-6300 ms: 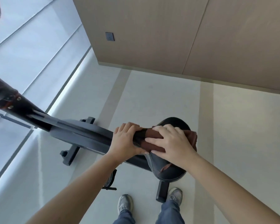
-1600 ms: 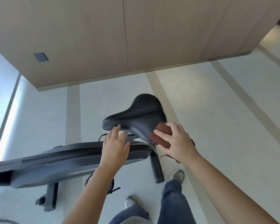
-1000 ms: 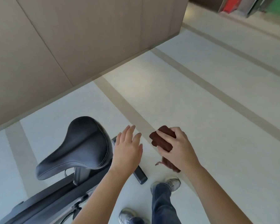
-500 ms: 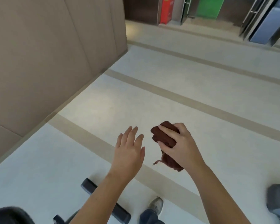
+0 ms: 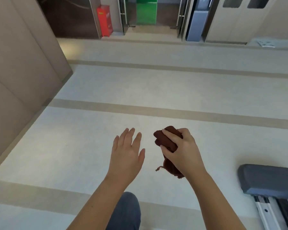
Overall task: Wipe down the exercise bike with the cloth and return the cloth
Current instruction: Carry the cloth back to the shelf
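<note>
Dark reddish-brown cloth (image 5: 164, 141), cream floor (image 5: 156, 83) (tan stripes (image 5: 156, 111)), red cabinet (image 5: 104, 20), green panel (image 5: 146, 12)

A right hand (image 5: 184, 151) grips a bunched dark red cloth (image 5: 167, 141) above a pale floor (image 5: 106, 90). Just left, the left hand (image 5: 125, 155) spreads flat. A red fire cabinet (image 5: 104, 20) stands far away.

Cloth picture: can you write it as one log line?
step: cloth not yet returned | right hand: grips cloth | left hand: open, holds nothing
</note>
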A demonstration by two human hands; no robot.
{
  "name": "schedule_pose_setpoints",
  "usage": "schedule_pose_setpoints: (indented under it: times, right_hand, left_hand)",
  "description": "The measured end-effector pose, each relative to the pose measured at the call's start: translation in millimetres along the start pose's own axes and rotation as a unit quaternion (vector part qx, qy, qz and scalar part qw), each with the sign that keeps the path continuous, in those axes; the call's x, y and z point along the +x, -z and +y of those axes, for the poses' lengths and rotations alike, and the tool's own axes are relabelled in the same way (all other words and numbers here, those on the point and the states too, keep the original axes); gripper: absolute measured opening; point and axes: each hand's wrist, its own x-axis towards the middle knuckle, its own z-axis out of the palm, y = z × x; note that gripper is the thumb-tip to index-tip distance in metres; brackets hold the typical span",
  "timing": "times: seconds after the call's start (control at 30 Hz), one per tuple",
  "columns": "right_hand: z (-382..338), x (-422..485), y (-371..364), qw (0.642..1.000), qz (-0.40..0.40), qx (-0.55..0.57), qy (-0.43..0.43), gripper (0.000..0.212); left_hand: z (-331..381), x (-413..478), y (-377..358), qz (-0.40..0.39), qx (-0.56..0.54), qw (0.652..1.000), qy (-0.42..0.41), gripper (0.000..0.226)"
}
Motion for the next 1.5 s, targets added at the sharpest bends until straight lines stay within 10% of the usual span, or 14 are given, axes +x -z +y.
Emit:
schedule_pose_setpoints:
  times: [0.7,1.5]
  right_hand:
    - [112,379,-6,0.991,0.062,-0.047,-0.109,0.043]
    - [371,875,123,0.972,0.172,-0.047,-0.15,0.045]
  left_hand:
    - [-12,438,-111,-0.033,-0.091,0.992,-0.083,0.046]
    - [157,977,-259,-0.065,-0.123,0.973,-0.182,0.046]
